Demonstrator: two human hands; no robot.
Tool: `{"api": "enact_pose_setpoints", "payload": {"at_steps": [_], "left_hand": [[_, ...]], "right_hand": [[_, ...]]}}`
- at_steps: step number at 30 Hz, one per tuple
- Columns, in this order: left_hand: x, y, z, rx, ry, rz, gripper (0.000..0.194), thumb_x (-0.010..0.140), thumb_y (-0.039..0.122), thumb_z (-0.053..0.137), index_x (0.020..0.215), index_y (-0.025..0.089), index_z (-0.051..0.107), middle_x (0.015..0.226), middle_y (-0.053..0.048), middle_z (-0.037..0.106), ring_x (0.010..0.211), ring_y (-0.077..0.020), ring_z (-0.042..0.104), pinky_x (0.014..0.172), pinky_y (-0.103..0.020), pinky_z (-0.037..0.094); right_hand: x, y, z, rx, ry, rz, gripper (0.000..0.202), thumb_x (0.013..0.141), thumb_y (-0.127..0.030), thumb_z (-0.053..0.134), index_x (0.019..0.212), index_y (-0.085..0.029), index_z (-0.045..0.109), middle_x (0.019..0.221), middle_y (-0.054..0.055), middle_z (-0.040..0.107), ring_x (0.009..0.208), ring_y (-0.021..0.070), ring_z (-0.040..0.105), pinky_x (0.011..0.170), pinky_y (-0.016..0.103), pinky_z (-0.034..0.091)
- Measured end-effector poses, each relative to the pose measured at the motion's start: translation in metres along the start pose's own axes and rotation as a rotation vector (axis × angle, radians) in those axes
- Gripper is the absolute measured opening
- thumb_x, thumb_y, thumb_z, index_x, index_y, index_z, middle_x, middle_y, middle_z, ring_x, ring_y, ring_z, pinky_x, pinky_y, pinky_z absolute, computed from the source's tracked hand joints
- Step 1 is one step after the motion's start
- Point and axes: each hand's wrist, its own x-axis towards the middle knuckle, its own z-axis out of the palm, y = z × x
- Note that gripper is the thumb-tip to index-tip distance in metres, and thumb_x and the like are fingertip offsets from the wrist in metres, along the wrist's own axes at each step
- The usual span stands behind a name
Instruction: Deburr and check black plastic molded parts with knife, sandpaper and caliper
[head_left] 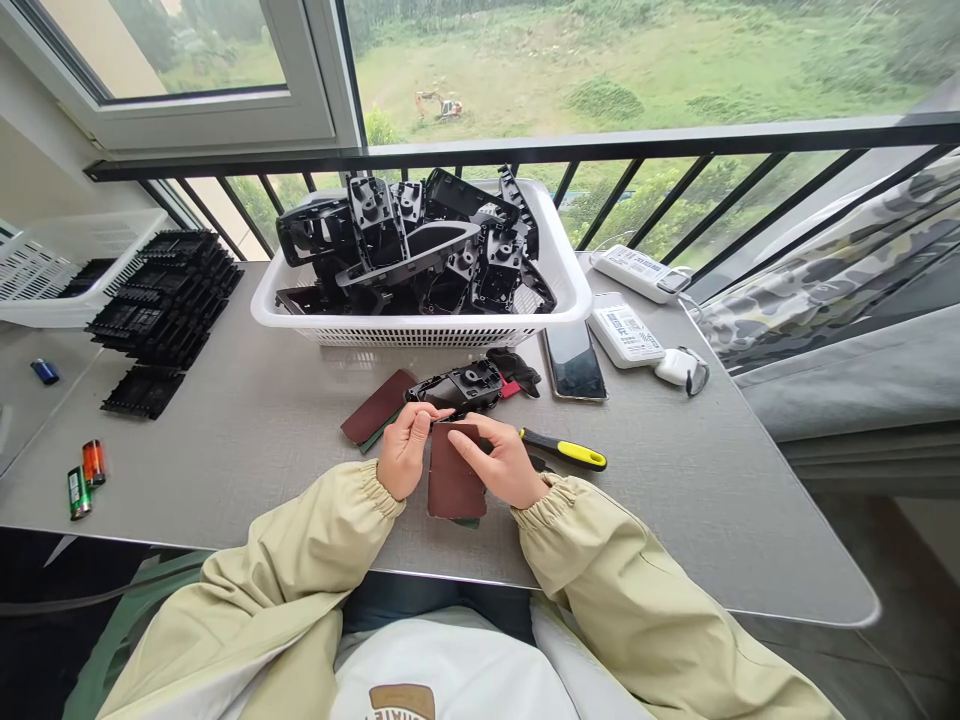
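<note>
My right hand (504,462) grips a reddish-brown sheet of sandpaper (456,490), its thumb pressed on the front near the top edge. A bit of green backing shows at the sheet's lower corner. Close beside it on the left, my left hand (405,450) is closed in a pinch, fingertips at the sheet's top edge; whatever lies in them is hidden. Just beyond both hands lies a black plastic housing (469,383) on the table. A second piece of sandpaper (377,408) lies to its left. To the right is a tool with a yellow-and-black handle (574,452).
Behind stands a white basket (300,322) heaped with black plastic parts. A stack of black parts (161,300) and batteries (93,462) are at left. A phone (574,362), white power banks (624,332) and a black-and-red item (516,372) lie on the table (675,530).
</note>
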Motion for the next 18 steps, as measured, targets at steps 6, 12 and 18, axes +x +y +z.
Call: {"api": "enact_pose_setpoints", "payload": {"at_steps": [6, 12, 18], "left_hand": [[0.0006, -0.0027, 0.0000, 0.044, 0.009, -0.008, 0.023, 0.086, 0.045, 0.058, 0.090, 0.022, 0.057, 0.096, -0.005, 0.074, 0.093, -0.0193, 0.069, 0.084, -0.032, 0.050], [0.0028, -0.0028, 0.0035, 0.014, 0.109, -0.025, 0.022, 0.080, 0.037, 0.067, 0.084, 0.022, 0.052, 0.090, -0.003, 0.073, 0.085, -0.0171, 0.070, 0.077, -0.029, 0.053], [0.0030, -0.0008, 0.0044, -0.044, 0.174, -0.053, 0.028, 0.081, 0.048, 0.063, 0.079, 0.022, 0.052, 0.081, 0.001, 0.068, 0.075, -0.0157, 0.068, 0.070, -0.028, 0.055]], "right_hand": [[0.0016, 0.0018, 0.0002, 0.044, 0.101, 0.083, 0.026, 0.082, -0.040, 0.058, 0.071, -0.018, 0.066, 0.068, 0.003, 0.062, 0.063, 0.0163, 0.054, 0.060, 0.029, 0.045], [0.0046, 0.0048, -0.0069, 0.119, 0.176, 0.217, 0.027, 0.076, -0.044, 0.061, 0.073, -0.018, 0.069, 0.070, 0.003, 0.067, 0.065, 0.0188, 0.058, 0.061, 0.031, 0.047], [0.0019, 0.0030, -0.0025, 0.079, 0.117, 0.203, 0.027, 0.078, -0.043, 0.061, 0.072, -0.017, 0.068, 0.069, 0.003, 0.068, 0.065, 0.0183, 0.057, 0.061, 0.030, 0.047]]}}
